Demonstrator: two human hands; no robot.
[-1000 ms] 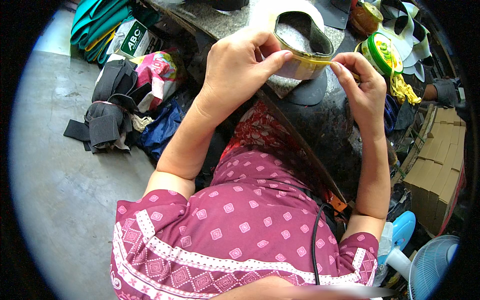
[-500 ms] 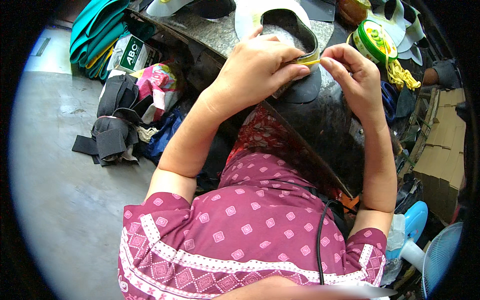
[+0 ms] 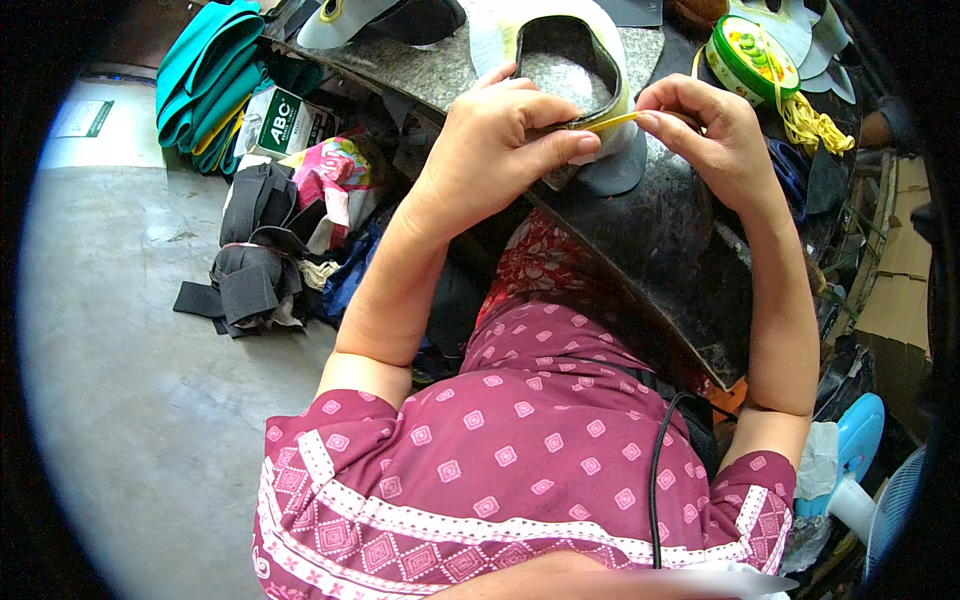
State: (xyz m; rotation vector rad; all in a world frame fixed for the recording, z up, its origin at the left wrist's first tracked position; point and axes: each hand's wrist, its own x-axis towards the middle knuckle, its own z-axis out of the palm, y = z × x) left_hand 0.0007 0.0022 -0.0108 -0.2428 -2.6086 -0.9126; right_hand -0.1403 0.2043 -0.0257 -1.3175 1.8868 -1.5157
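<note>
As seen from the head view: a seated person in a maroon patterned top works at a bench, both forearms rising from the lower edge.

Workpiece material: a pale shoe upper [image 3: 560,60], curved and open in the middle, dark inside, with a thin dark rim along its near edge.

Strip: a narrow yellow strip [image 3: 612,122], flat and tape-like, running along that near rim between the two hands.

Left hand [image 3: 500,150]: fingers curled closed, thumb and forefinger pinched on the rim of the shoe upper, right at the strip's left end.

Right hand [image 3: 705,125]: fingertips closed, pinching the right end of the yellow strip, just beside the upper.

Bench: a worktable [image 3: 640,230] with a speckled grey stone patch under the upper and a dark, glossy, worn front section.

On the bench: a round green tin [image 3: 745,60] with yellow tape trailing from it, near the right hand; flat grey cut pieces beyond.

Floor: smooth grey concrete floor [image 3: 130,400], left of the person.

Beside the bench: folded teal fabric [image 3: 205,75] and a pile of black scraps [image 3: 250,260].

Lower right: a blue fan [image 3: 860,470], cardboard boxes behind it.
</note>
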